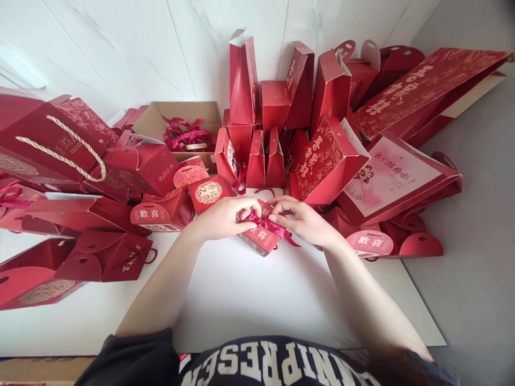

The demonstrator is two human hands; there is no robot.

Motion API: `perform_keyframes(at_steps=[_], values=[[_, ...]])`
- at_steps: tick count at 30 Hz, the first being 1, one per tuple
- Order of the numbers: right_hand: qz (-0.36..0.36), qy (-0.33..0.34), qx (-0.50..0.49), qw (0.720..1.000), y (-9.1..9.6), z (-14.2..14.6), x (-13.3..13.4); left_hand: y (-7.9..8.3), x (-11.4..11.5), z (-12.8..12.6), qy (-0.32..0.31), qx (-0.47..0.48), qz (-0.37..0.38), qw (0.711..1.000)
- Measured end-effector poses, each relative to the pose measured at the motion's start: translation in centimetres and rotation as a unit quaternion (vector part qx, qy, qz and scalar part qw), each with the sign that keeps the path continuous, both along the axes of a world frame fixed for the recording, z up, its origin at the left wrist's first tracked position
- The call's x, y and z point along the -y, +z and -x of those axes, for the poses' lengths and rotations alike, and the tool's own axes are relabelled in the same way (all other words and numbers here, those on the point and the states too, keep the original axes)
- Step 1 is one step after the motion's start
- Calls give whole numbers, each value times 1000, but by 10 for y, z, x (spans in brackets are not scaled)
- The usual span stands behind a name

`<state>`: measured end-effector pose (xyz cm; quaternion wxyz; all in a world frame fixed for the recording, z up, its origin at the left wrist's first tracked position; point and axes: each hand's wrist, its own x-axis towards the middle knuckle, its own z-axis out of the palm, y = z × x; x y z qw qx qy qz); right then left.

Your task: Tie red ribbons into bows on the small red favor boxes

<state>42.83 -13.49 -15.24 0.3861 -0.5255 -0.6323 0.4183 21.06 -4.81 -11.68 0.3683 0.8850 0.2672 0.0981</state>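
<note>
A small red gift box [260, 239] with gold characters rests on the white board [249, 289] in front of me. A dark pink ribbon [270, 225] crosses its top, with a tail trailing to the right. My left hand [223, 216] pinches the ribbon at the box's left top. My right hand [302, 219] pinches the ribbon from the right. Both hands' fingertips meet over the box.
Many red gift boxes and bags crowd the far side and left: a rope-handled bag [44, 142], a cardboard box of ribbons [185, 128], upright folded boxes [261, 134], a large flat pink-printed bag [392, 174]. Grey floor [475, 214] lies to the right.
</note>
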Motion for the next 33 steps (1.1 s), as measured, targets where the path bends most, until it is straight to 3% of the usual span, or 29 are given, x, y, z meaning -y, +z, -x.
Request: perform_keyframes(at_steps=[11, 19, 33], values=[[-10, 7, 13, 1000, 12, -5, 1, -1, -6, 2, 2, -40, 25, 999], [-14, 47, 22, 999, 14, -8, 3, 1, -4, 1, 0, -69, 100, 993], [-15, 61, 68, 996, 16, -11, 4, 5, -4, 0, -10, -84, 101, 991]])
